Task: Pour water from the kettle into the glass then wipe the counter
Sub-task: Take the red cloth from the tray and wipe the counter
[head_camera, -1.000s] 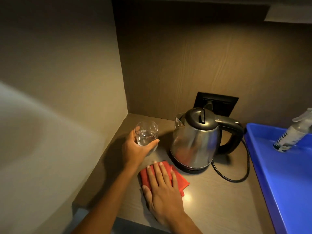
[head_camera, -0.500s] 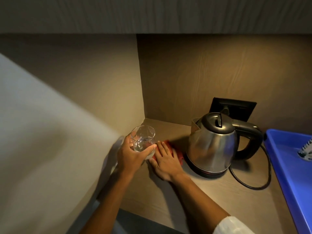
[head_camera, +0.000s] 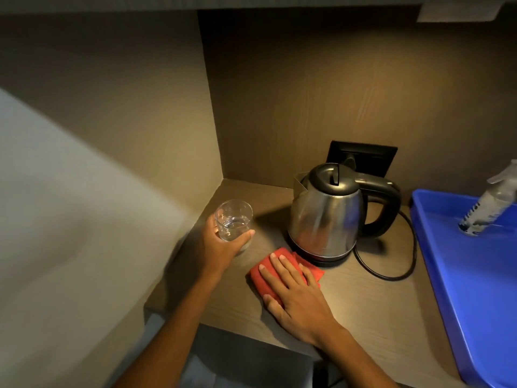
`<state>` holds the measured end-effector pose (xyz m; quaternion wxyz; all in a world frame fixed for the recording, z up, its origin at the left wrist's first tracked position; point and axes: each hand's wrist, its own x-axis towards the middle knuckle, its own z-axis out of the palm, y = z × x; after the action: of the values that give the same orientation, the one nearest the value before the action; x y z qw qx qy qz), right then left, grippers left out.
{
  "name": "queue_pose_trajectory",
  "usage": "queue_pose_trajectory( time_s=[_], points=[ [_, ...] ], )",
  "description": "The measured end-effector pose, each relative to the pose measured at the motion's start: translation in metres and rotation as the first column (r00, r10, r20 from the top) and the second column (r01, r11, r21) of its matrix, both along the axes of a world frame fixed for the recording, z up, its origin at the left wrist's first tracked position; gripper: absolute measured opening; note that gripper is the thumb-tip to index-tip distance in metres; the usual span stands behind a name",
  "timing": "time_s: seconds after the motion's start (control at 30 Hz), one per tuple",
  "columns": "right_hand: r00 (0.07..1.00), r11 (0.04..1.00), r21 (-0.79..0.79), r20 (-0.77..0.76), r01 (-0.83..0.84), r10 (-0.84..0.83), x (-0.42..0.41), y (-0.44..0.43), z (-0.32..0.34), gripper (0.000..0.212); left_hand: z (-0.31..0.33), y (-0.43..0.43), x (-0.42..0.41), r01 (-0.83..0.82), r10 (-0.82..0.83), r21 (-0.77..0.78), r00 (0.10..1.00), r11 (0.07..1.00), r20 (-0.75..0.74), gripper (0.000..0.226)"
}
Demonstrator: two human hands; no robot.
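Observation:
A clear glass point(head_camera: 233, 221) with some water in it is gripped by my left hand point(head_camera: 221, 246) near the counter's left wall. The steel kettle point(head_camera: 327, 217) with a black lid and handle stands upright on its base, to the right of the glass. A folded red cloth point(head_camera: 268, 271) lies flat on the wooden counter point(head_camera: 372, 312) just in front of the kettle. My right hand point(head_camera: 293, 289) presses down on the cloth with its fingers spread flat, covering much of it.
A blue tray point(head_camera: 475, 289) fills the right side of the counter, with a spray bottle point(head_camera: 488, 203) lying in it. The kettle's black cord point(head_camera: 391, 273) loops between kettle and tray. A black wall socket point(head_camera: 369, 158) sits behind the kettle. The side wall stands close on the left.
My right hand has slid the red cloth back toward me and to the right, away from the glass. My left hand still holds the glass in about the same spot.

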<state>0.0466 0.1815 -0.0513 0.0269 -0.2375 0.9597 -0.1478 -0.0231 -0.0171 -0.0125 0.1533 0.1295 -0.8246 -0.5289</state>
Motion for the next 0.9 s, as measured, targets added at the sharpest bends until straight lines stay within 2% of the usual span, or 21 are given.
queue_pose_trajectory(
  time_s=[0.17, 0.3, 0.37, 0.43, 0.47, 0.53, 0.6, 0.67, 0.73, 0.8, 0.83, 0.9],
  points=[
    [0.987, 0.987, 0.006, 0.003, 0.161, -0.162, 0.028, 0.016, -0.001, 0.059, -0.010, 0.023, -0.009, 0.075, -0.075, 0.000, 0.997, 0.997, 0.033, 0.098],
    [0.936, 0.936, 0.028, 0.004, 0.352, -0.352, 0.046, 0.018, -0.006, 0.060, -0.012, 0.034, -0.017, 0.102, -0.102, 0.009, 0.994, 0.995, 0.041, 0.102],
    [0.925, 0.925, 0.038, 0.014, 0.379, -0.379, 0.048, 0.017, -0.004, 0.063, -0.013, 0.037, -0.021, 0.123, -0.124, 0.018, 0.990, 0.992, 0.062, 0.106],
    [0.932, 0.934, -0.028, 0.075, 0.356, -0.353, 0.045, 0.021, 0.003, 0.068, -0.014, 0.040, -0.025, 0.136, -0.138, 0.030, 0.987, 0.990, 0.077, 0.108],
    [0.921, 0.915, -0.118, 0.101, 0.386, -0.376, 0.042, 0.026, 0.010, 0.068, -0.016, 0.040, -0.026, 0.141, -0.143, 0.037, 0.987, 0.989, 0.076, 0.109],
    [0.844, 0.808, -0.263, 0.059, 0.528, -0.533, 0.032, 0.045, 0.023, 0.057, -0.017, 0.040, -0.027, 0.156, -0.160, 0.052, 0.984, 0.986, 0.081, 0.112],
    [0.745, 0.738, -0.128, 0.003, 0.662, -0.667, 0.020, 0.064, 0.034, 0.052, -0.019, 0.040, -0.026, 0.169, -0.174, 0.057, 0.980, 0.984, 0.096, 0.114],
    [0.715, 0.723, -0.022, 0.169, 0.691, -0.678, 0.010, 0.071, 0.041, 0.056, -0.017, 0.040, -0.017, 0.130, -0.124, -0.074, 0.989, 0.989, 0.075, 0.110],
    [0.669, 0.711, -0.063, 0.403, 0.701, -0.624, 0.004, 0.067, 0.050, 0.057, -0.015, 0.038, 0.000, 0.002, -0.039, -0.261, 0.990, 0.965, -0.137, 0.093],
    [0.625, 0.669, -0.148, 0.545, 0.728, -0.559, 0.001, 0.061, 0.056, 0.049, -0.012, 0.040, 0.020, -0.067, -0.073, -0.346, 0.924, 0.936, -0.375, 0.068],
    [0.616, 0.632, -0.221, 0.595, 0.743, -0.516, 0.001, 0.058, 0.057, 0.043, -0.011, 0.043, 0.030, -0.053, -0.125, -0.379, 0.894, 0.924, -0.431, 0.054],
    [0.636, 0.514, -0.421, 0.677, 0.748, -0.370, 0.006, 0.054, 0.062, 0.034, -0.010, 0.053, 0.049, 0.061, -0.276, -0.443, 0.854, 0.894, -0.441, 0.032]
  ],
)
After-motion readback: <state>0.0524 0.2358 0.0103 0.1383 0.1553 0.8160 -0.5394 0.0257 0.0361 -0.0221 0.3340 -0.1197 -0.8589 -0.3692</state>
